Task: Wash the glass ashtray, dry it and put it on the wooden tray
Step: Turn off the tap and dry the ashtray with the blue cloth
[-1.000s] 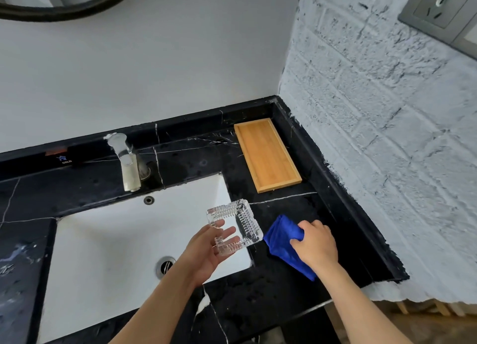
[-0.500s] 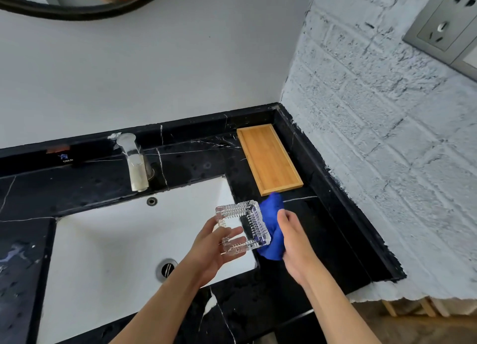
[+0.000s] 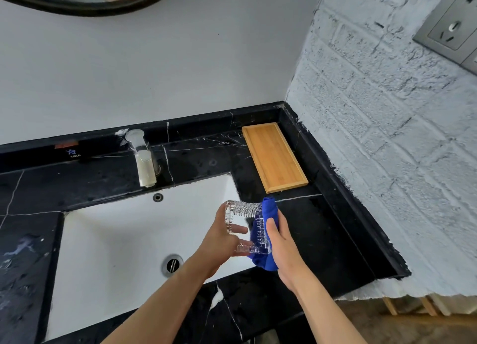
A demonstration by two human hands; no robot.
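My left hand (image 3: 222, 243) holds the square ribbed glass ashtray (image 3: 245, 219) tilted on its side above the right edge of the white sink (image 3: 108, 243). My right hand (image 3: 281, 243) grips a blue cloth (image 3: 267, 240) and presses it against the ashtray's right side; part of the cloth shows through the glass. The wooden tray (image 3: 275, 156) lies on the black marble counter (image 3: 317, 230) in the back right corner, with nothing on it.
A chrome faucet (image 3: 143, 160) stands behind the sink, with an overflow hole below it and a drain (image 3: 171, 265) in the basin. A white brick wall with a grey socket (image 3: 449, 28) runs along the right. A round mirror's rim hangs at the top left.
My right hand lifted the blue cloth off the counter and brought it left against the ashtray. My left hand turned the ashtray more upright.
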